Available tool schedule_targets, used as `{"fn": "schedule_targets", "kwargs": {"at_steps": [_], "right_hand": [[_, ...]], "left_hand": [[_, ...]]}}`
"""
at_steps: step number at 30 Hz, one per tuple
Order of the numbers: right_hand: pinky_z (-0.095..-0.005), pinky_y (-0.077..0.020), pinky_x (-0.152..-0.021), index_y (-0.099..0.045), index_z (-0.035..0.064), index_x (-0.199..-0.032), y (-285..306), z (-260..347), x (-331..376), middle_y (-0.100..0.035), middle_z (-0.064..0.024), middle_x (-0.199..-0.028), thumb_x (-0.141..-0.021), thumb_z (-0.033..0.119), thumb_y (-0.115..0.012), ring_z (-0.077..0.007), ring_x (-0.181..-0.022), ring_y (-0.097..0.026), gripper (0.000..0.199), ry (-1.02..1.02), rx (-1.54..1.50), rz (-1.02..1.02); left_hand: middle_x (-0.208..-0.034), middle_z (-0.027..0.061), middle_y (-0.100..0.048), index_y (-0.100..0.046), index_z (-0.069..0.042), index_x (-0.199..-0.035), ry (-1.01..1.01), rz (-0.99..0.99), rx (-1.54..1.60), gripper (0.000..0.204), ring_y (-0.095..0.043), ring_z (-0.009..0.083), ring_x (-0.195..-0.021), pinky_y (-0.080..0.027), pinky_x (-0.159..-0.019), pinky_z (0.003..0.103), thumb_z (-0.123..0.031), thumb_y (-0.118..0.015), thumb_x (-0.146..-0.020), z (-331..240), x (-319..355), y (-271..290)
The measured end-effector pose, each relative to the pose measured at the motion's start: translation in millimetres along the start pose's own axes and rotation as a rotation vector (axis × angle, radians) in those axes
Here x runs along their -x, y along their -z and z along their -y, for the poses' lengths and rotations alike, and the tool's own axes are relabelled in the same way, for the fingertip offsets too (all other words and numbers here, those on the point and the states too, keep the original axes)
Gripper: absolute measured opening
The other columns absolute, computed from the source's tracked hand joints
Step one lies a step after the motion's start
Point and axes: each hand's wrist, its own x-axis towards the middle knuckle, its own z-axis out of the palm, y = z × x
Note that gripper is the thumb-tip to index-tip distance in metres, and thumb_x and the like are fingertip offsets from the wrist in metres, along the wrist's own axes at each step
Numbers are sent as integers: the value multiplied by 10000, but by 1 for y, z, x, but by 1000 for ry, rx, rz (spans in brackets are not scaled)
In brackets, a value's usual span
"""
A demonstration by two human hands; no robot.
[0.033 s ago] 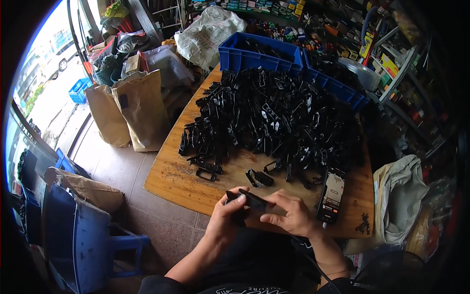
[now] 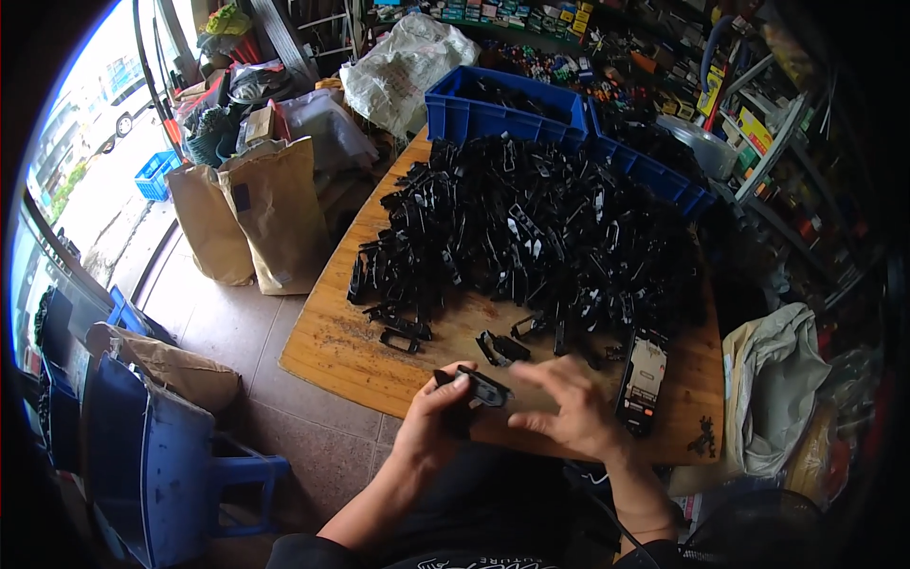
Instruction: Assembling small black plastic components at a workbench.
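Note:
Over the table's near edge, my left hand (image 2: 428,417) grips a black plastic clip-like part (image 2: 486,389) between thumb and fingers. More black material shows under that hand, too dark to make out. Just to the right is my right hand (image 2: 572,415), its fingers apart and slightly blurred, with nothing visible in them. A large heap of similar black plastic parts (image 2: 521,223) covers the far part of the wooden table (image 2: 327,327). A few loose pieces, among them a small black frame (image 2: 398,340) and a bulkier black piece (image 2: 502,348), lie in front of the heap.
A black-and-beige device (image 2: 645,379) lies at the table's right, near some tiny dark bits (image 2: 702,436). Blue crates (image 2: 502,121) stand behind the heap. Paper sacks (image 2: 275,213) and a blue stool (image 2: 242,474) are on the left, an open whitish sack (image 2: 777,379) on the right.
My right hand has come off the black plastic part and moved slightly right, its fingers spreading. The left hand keeps its hold in nearly the same place.

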Motion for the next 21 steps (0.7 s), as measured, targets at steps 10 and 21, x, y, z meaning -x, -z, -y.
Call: {"fn": "schedule_targets", "kwargs": {"at_steps": [10,21], "right_hand": [[-394,-385,-816,-604,38,-1025,4,-30,33,-560,-80,-966,-729,188,-703,-271,-944,-483,346,-353,324,81],[-396,-391,-856,-589,36,-1040,9,-33,43,-530,-109,-1027,-730,190,-689,-292,-968,-467,361,-311,224,124]], "left_hand": [[-977,143,-576,-557,-62,-919,50,238,112,283,-565,330,-1009,-414,-905,557,-315,-571,-793,-78,-102,-42],[-1041,73,-602,-546,-74,-1172,-528,318,-807,456,-547,215,-1017,-399,-870,372,-337,-576,-800,-158,-205,-191]]}}
